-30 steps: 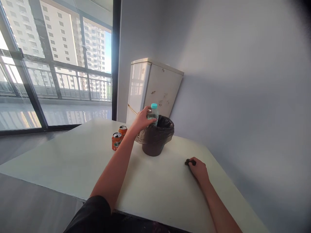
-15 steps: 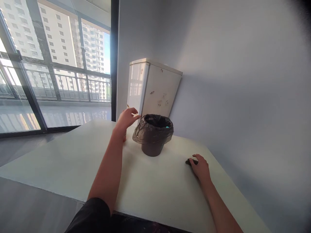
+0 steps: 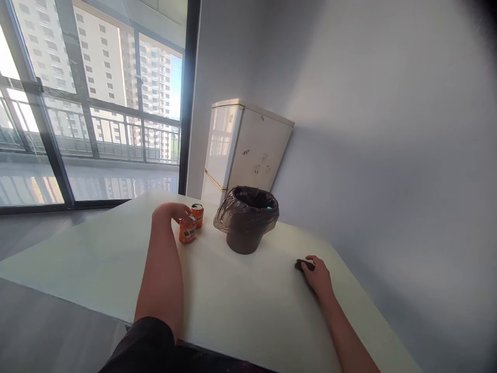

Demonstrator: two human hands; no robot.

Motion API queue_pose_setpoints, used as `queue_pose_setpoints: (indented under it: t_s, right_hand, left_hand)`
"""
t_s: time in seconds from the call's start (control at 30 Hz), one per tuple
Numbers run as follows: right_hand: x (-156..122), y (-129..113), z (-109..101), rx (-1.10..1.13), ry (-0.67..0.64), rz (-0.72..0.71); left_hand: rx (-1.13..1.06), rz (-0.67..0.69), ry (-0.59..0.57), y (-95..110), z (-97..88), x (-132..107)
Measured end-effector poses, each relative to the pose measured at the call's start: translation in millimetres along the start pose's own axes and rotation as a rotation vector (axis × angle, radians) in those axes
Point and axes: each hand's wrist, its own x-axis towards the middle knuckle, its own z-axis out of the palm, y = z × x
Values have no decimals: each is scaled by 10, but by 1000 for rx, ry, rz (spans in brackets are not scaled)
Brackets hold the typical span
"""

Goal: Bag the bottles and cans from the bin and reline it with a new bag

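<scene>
Two orange drink cans stand upright on the white table to the left of the bin. My left hand (image 3: 173, 211) has its fingers at the top of the nearer can (image 3: 188, 231), closed around its upper rim and partly hidden behind it. Just behind, almost touching, is the other can (image 3: 198, 216). At the right, my right hand (image 3: 319, 275) rests low on the table with its fingers round a crumpled black cloth-like thing (image 3: 304, 265). Between the hands stands a dark trash bin (image 3: 244, 243) lined with a black plastic bag (image 3: 248, 215); something small and turquoise shows inside its rim.
The white table (image 3: 233, 305) reaches back to an old white refrigerator (image 3: 258, 147) with scuffed patches. A grey wall (image 3: 368, 155) runs along the right. Sliding glass doors (image 3: 116, 129) with a balcony beyond are on the left.
My left hand has moved from beside the bin's rim down and left to the nearer can, and both cans now show. My right hand stays on the black thing. The view has shifted slightly.
</scene>
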Motion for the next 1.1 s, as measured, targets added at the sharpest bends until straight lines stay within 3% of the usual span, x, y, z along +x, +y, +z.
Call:
queue_pose_setpoints:
  t_s: [0.13, 0.23, 0.3, 0.33, 0.47, 0.53, 0.6, 0.67, 0.83, 1.0, 1.1]
  right_hand:
    - [-4, -15, -16, 9, -5, 10]
    - [-5, -29, -21, 19, -8, 18]
    - [-8, -40, -24, 26, -14, 23]
    - [-9, -46, -27, 30, -19, 24]
    - [-15, -78, -42, 49, -27, 26]
    - [-20, -98, -53, 56, -18, 30]
    - [-28, -114, -65, 62, -15, 31]
    - [-38, -122, -75, 67, -20, 28]
    - [-49, -99, -79, 66, -31, 20]
    - [-41, -75, -63, 74, -47, 16]
    - [-39, -85, -56, 89, -50, 10]
  left_hand:
    - [-83, -104, -144, 27, 8, 12]
    - [-100, -145, -92, 27, -123, -119]
    - [-105, -77, 78, 58, -237, -271]
    - [-122, 1, 216, 90, -290, -351]
    - [-412, 430, 873, 353, -391, -562]
    - [-563, 626, 1021, 542, -358, -572]
    - [-588, 791, 980, 749, -276, -542]
    - [-530, 901, 850, 960, -157, -500]
    - [-250, 1010, 531, 1393, 204, -329]
    - [99, 963, 249, 1509, 435, -82]
    - [128, 957, 257, 1467, 411, -51]
